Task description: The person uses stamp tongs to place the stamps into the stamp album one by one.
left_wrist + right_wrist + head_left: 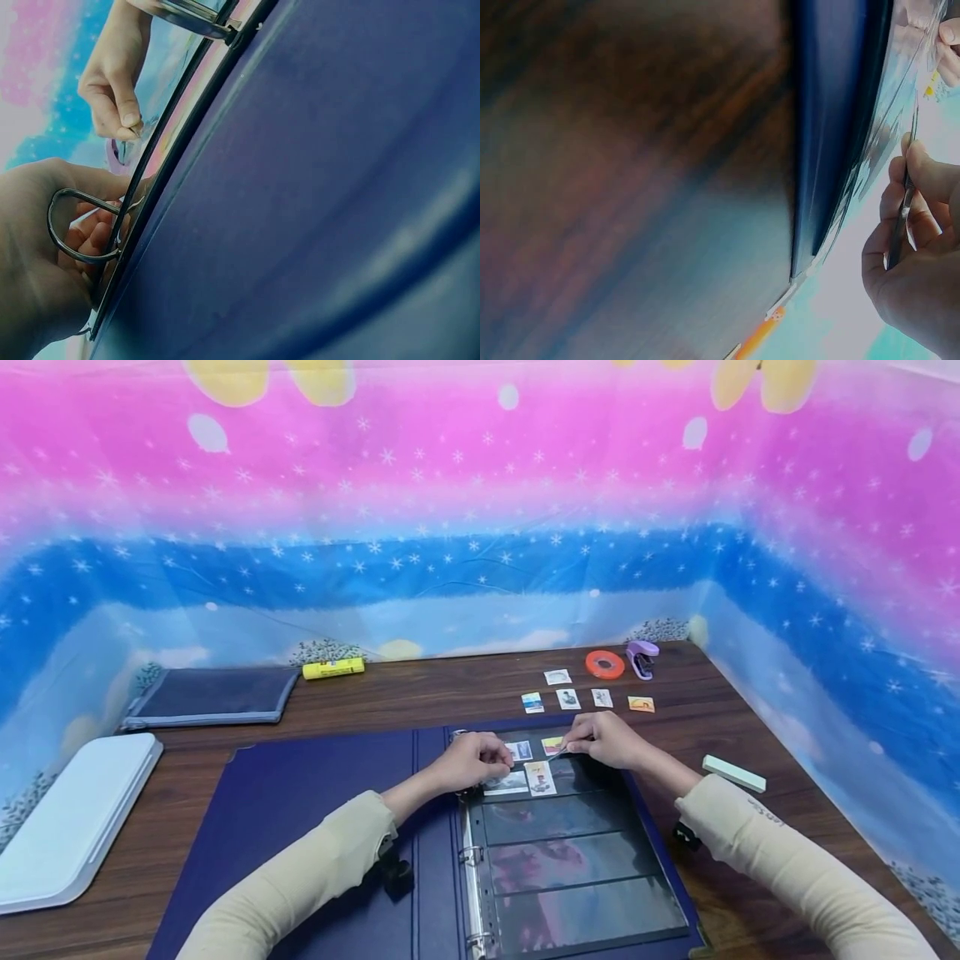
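My right hand [600,739] holds slim metal tweezers [904,214], their tip at the top edge of an upright stamp [541,779]. That stamp lies at the second row of a black stock page [585,860] in an open blue ring album [330,843]. Beside it, a wide greyish stamp [506,784] sits partly below my left hand [470,762]. The left fingers are bent at the page near the rings, thumb and forefinger close together; whether they pinch the pocket edge is hidden. Two more stamps, a blue one [520,750] and a yellow-red one [552,745], occupy the top row.
Several loose stamps [568,699] lie behind the album, near orange tape [604,665] and a purple stapler [642,660]. A pale green bar [734,773] is at right. Leftward are a yellow glue stick [333,669], a dark zip pouch [213,696] and a white case [75,818].
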`<action>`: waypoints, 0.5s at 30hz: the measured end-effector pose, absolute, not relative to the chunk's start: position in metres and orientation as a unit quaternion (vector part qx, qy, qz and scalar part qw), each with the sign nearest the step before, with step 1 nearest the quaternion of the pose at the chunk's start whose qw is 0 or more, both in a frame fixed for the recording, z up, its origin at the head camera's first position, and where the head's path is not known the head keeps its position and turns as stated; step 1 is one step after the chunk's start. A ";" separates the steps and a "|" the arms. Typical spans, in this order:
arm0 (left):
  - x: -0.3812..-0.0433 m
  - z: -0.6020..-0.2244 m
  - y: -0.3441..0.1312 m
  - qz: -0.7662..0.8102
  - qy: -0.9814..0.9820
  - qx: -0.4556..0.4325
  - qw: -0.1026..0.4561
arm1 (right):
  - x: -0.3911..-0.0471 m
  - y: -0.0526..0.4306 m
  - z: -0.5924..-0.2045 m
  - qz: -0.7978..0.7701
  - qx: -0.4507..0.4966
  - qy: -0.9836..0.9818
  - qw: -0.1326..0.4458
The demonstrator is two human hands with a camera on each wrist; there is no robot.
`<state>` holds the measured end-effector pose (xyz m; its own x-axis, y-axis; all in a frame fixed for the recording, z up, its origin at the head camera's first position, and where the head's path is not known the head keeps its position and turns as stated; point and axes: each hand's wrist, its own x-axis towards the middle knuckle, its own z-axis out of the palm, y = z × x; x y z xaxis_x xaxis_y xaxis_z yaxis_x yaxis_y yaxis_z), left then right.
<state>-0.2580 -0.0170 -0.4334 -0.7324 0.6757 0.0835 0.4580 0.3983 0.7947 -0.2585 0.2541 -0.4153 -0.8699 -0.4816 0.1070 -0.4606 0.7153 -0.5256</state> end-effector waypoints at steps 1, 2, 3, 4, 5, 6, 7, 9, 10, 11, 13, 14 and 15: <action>-0.258 -0.434 -0.017 0.427 0.827 0.343 0.126 | -0.258 0.254 -0.416 -0.281 -0.255 0.925 0.017; -0.258 -0.434 -0.017 0.426 0.827 0.343 0.125 | -0.258 0.254 -0.416 -0.283 -0.254 0.925 0.017; -0.258 -0.434 -0.017 0.427 0.827 0.344 0.124 | -0.258 0.254 -0.416 -0.285 -0.254 0.924 0.016; -0.258 -0.434 -0.017 0.426 0.827 0.345 0.123 | -0.258 0.253 -0.416 -0.287 -0.253 0.924 0.015; -0.258 -0.434 -0.017 0.427 0.827 0.344 0.124 | -0.258 0.253 -0.417 -0.289 -0.254 0.923 0.015; -0.258 -0.434 -0.017 0.426 0.827 0.344 0.124 | -0.257 0.253 -0.417 -0.290 -0.254 0.922 0.015; -0.258 -0.434 -0.017 0.425 0.828 0.343 0.124 | -0.257 0.253 -0.417 -0.291 -0.253 0.922 0.017; -0.258 -0.434 -0.017 0.423 0.830 0.342 0.125 | -0.258 0.253 -0.417 -0.292 -0.253 0.922 0.020; -0.258 -0.434 -0.017 0.420 0.831 0.341 0.125 | -0.258 0.253 -0.417 -0.292 -0.253 0.922 0.022; -0.258 -0.433 -0.016 0.415 0.834 0.342 0.124 | -0.258 0.253 -0.417 -0.291 -0.252 0.922 0.025; -0.258 -0.432 -0.015 0.400 0.840 0.347 0.118 | -0.258 0.254 -0.415 -0.291 -0.252 0.922 0.027; -0.259 -0.432 -0.015 0.391 0.843 0.351 0.116 | -0.259 0.255 -0.415 -0.292 -0.249 0.923 0.028; -0.259 -0.431 -0.014 0.380 0.846 0.357 0.113 | -0.259 0.256 -0.413 -0.293 -0.247 0.923 0.027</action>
<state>-0.2588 -0.0140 -0.4306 -0.7200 0.6894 0.0792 0.5172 0.4570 0.7237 -0.2587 0.2559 -0.4135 -0.8763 -0.4723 0.0955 -0.4410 0.7062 -0.5539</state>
